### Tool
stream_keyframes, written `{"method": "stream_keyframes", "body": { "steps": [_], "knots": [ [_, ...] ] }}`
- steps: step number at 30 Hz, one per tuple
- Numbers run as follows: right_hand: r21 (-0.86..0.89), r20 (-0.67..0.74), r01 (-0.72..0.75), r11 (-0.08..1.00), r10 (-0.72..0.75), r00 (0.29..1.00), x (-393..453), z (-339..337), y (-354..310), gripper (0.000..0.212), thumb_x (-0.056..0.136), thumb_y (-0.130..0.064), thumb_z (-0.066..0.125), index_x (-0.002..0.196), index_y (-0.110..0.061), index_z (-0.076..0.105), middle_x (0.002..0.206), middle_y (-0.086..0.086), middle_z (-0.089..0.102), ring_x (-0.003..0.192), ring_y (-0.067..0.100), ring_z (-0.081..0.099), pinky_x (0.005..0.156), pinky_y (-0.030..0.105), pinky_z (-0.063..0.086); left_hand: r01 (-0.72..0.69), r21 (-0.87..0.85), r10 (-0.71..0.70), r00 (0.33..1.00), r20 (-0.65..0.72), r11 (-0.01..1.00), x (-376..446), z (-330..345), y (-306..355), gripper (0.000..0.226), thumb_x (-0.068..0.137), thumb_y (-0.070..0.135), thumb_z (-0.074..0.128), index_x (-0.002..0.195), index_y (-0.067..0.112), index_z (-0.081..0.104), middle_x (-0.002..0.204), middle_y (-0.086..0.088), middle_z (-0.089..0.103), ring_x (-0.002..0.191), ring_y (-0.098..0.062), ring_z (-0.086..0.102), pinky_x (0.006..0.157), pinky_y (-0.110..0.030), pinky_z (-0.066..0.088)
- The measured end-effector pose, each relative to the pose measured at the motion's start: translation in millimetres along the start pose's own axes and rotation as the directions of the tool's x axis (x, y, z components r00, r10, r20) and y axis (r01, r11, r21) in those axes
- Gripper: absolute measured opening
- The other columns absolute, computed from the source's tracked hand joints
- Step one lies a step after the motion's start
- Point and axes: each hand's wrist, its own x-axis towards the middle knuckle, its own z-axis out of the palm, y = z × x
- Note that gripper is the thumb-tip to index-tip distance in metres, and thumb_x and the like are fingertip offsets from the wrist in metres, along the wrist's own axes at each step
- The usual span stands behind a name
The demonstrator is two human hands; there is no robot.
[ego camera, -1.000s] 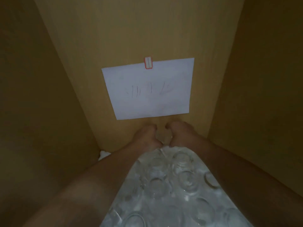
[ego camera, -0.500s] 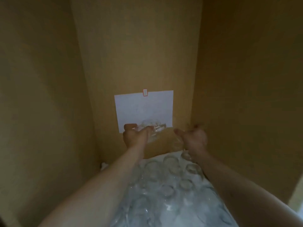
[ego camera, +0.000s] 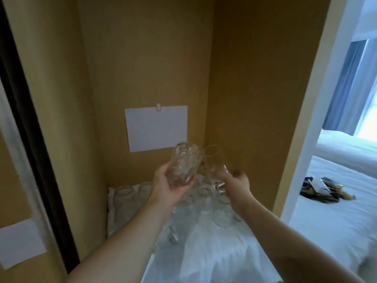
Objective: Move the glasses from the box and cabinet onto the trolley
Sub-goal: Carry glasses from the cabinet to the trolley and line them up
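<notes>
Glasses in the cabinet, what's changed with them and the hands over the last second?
Both hands rose from the back of the shelf, each lifting out a glass: left hand grips one glass, right hand the other glass. The remaining glasses and the paper sheet stayed put.

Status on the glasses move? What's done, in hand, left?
Done: nothing confirmable; no trolley is in view. In hand: the left hand grips one clear glass, the right hand grips another glass, both lifted above the shelf. Left: many glasses on the white cloth in the cabinet.
</notes>
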Motion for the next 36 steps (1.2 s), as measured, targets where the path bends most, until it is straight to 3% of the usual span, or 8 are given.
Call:
{"method": "stream_keyframes", "body": {
  "steps": [5, 8, 10, 15, 23, 27, 31, 36],
  "knots": [
    [0.021, -0.048, 0.004, 1.000, -0.003, 0.999, -28.3, -31.7, 3.8, 0.084, 0.051, -0.042, 0.097, 0.117, -0.019, 0.052, 0.106, 0.009, 0.071, 0.077, 0.022, 0.074, 0.058, 0.035, 0.056, 0.062, 0.027, -0.062, 0.998, 0.016, 0.998, -15.8, 1.1, -26.6, 0.049, 0.081, 0.022, 0.081, 0.124, 0.007, 0.063, 0.122, -0.028, 0.067, 0.114, -0.045, 0.063, 0.089, -0.067, 0.052],
    [0.025, -0.107, 0.087, 0.996, -0.084, 0.991, -39.7, -51.6, 6.7, 0.088, 0.044, -0.049, 0.097, 0.117, -0.030, 0.053, 0.111, -0.001, 0.067, 0.094, 0.017, 0.071, 0.076, 0.036, 0.061, 0.050, 0.093, -0.053, 0.998, 0.029, 0.994, -23.7, 8.0, -40.2, 0.070, 0.057, 0.021, 0.094, 0.120, 0.009, 0.066, 0.122, -0.026, 0.068, 0.109, -0.046, 0.067, 0.091, -0.076, 0.046],
    [-0.002, -0.166, 0.183, 0.983, -0.181, 0.969, -47.8, -66.6, 9.4, 0.083, 0.041, -0.053, 0.097, 0.111, -0.038, 0.054, 0.108, -0.006, 0.067, 0.089, 0.007, 0.070, 0.069, 0.023, 0.058, 0.054, 0.144, -0.058, 0.998, 0.028, 0.988, -27.2, 15.9, -52.5, 0.082, 0.039, 0.023, 0.098, 0.115, 0.012, 0.068, 0.117, -0.024, 0.071, 0.104, -0.044, 0.070, 0.088, -0.077, 0.046],
    [-0.128, -0.314, 0.330, 0.935, -0.354, 0.881, -56.3, -113.1, 13.8, 0.074, 0.044, -0.058, 0.093, 0.104, -0.052, 0.050, 0.106, -0.016, 0.065, 0.091, 0.004, 0.069, 0.077, 0.037, 0.063, 0.087, 0.190, -0.103, 0.991, 0.081, 0.978, -24.8, 44.7, -95.0, 0.080, 0.051, 0.035, 0.093, 0.123, 0.011, 0.067, 0.124, -0.024, 0.068, 0.105, -0.040, 0.069, 0.090, -0.058, 0.055],
    [-0.304, -0.459, 0.410, 0.860, -0.509, 0.728, -54.3, -220.4, 17.2, 0.076, 0.061, -0.041, 0.096, 0.115, -0.043, 0.042, 0.114, -0.008, 0.060, 0.101, 0.003, 0.063, 0.089, 0.028, 0.056, 0.362, 0.214, -0.421, 0.780, 0.462, 0.907, -24.0, 93.1, -204.8, 0.070, 0.086, 0.053, 0.075, 0.137, 0.008, 0.062, 0.138, -0.022, 0.060, 0.119, -0.043, 0.062, 0.104, -0.061, 0.045],
    [-0.326, -0.497, 0.365, 0.872, -0.486, 0.719, -51.2, -284.5, 15.4, 0.084, 0.065, -0.037, 0.094, 0.132, -0.029, 0.044, 0.118, -0.005, 0.059, 0.098, 0.007, 0.062, 0.082, 0.017, 0.052, 0.405, 0.310, -0.508, 0.735, 0.449, 0.860, -26.0, 124.4, -269.7, 0.075, 0.091, 0.061, 0.062, 0.144, 0.010, 0.052, 0.129, -0.021, 0.065, 0.111, -0.042, 0.067, 0.102, -0.062, 0.048],
    [-0.385, -0.523, 0.316, 0.867, -0.487, 0.699, -55.7, -355.9, 17.6, 0.086, 0.069, -0.029, 0.094, 0.139, -0.018, 0.045, 0.125, 0.005, 0.055, 0.105, 0.019, 0.061, 0.084, 0.026, 0.056, 0.350, 0.458, -0.535, 0.756, 0.376, 0.817, -27.2, 151.7, -326.2, 0.088, 0.068, 0.054, 0.087, 0.138, 0.008, 0.059, 0.128, -0.022, 0.066, 0.106, -0.042, 0.070, 0.095, -0.059, 0.053],
    [-0.412, -0.581, 0.245, 0.878, -0.460, 0.671, -67.0, -450.6, 27.1, 0.088, 0.066, -0.027, 0.096, 0.137, -0.018, 0.045, 0.119, 0.004, 0.054, 0.101, 0.021, 0.060, 0.081, 0.024, 0.052, 0.238, 0.565, -0.522, 0.746, 0.414, 0.790, -22.3, 172.7, -413.4, 0.052, 0.088, 0.038, 0.078, 0.130, 0.009, 0.067, 0.128, -0.012, 0.069, 0.121, -0.036, 0.065, 0.092, -0.045, 0.058]
  ]
}}
